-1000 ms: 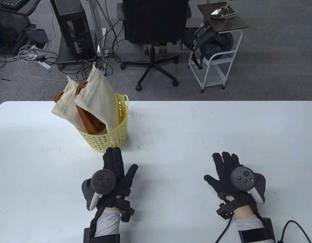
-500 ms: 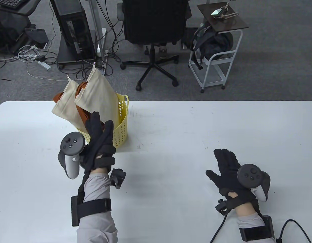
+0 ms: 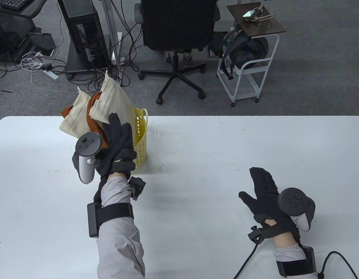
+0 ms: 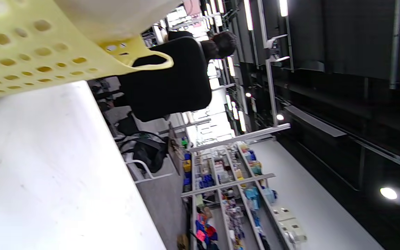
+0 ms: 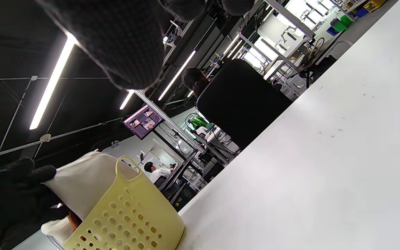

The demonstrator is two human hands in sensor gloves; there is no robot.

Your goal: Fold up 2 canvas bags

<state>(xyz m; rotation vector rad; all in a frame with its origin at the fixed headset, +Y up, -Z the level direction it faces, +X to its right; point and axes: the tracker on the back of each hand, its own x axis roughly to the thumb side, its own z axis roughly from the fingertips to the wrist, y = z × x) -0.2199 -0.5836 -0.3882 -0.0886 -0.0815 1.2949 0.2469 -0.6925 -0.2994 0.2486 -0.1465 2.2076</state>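
Observation:
Two cream canvas bags stand in a yellow perforated basket (image 3: 141,139) at the table's back left: a front bag (image 3: 115,97) and a rear bag (image 3: 76,116), with brown straps (image 3: 93,103) between them. My left hand (image 3: 118,135) reaches over the basket with its fingers stretched up against the front bag. The right wrist view shows this hand (image 5: 9,198) against the bag (image 5: 82,180) above the basket (image 5: 127,222). My right hand (image 3: 262,186) hovers open and empty over the table at the right. The left wrist view shows only the basket wall (image 4: 30,59).
The white table (image 3: 197,151) spreads from the basket to my right hand. A black office chair (image 3: 176,26) and a white cart (image 3: 246,75) stand on the floor behind the table's far edge.
My left hand has lifted off the table, moved forward and up to the basket, and now touches the front bag, which shifted slightly. My right hand tilted a little and stayed in place.

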